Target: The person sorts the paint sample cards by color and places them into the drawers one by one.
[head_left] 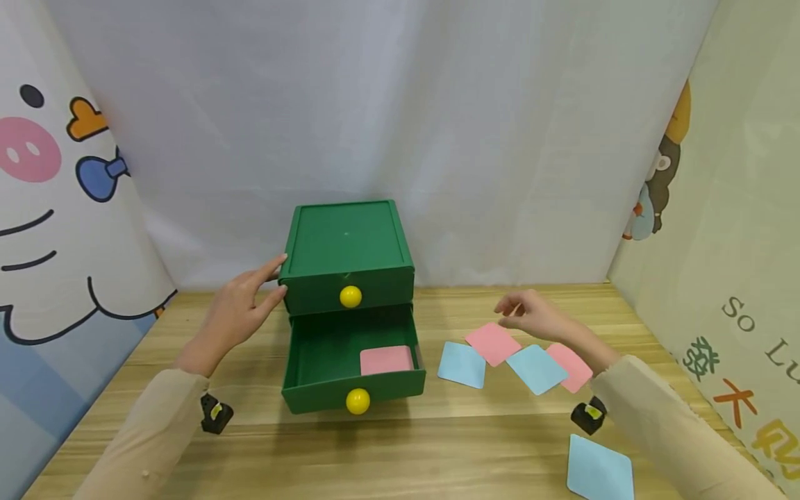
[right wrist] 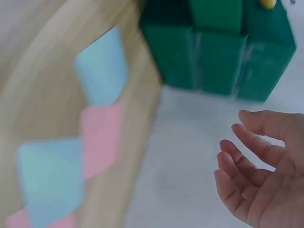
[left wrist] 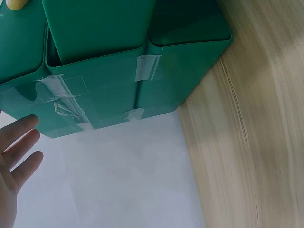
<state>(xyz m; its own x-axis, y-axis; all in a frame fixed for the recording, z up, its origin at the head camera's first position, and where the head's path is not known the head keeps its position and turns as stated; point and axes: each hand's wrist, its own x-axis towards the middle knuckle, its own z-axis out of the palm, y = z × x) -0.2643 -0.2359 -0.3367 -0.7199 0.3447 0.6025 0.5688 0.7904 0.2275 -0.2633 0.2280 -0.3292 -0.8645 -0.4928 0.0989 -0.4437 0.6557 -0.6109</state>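
A green drawer cabinet (head_left: 346,239) with yellow round knobs stands at the middle of the table. Below its closed top drawer, a lower drawer (head_left: 306,357) is pulled out, and a pink card (head_left: 386,360) lies inside. My left hand (head_left: 240,305) is at the cabinet's upper left edge, fingers spread and fingertips right at the side. Over the table on the right, my right hand (head_left: 531,316) hangs with loosely bent fingers and nothing in them. Just beneath it is a pink card (head_left: 492,344), between a blue card (head_left: 462,364) and another blue card (head_left: 537,369).
A second pink card (head_left: 571,368) is partly under the right-hand blue card. Nearer the front right lies a further blue card (head_left: 600,469). Clear tape (left wrist: 148,68) joins the cabinet's stacked tiers. A white curtain (head_left: 500,139) hangs behind the wooden table (head_left: 250,451).
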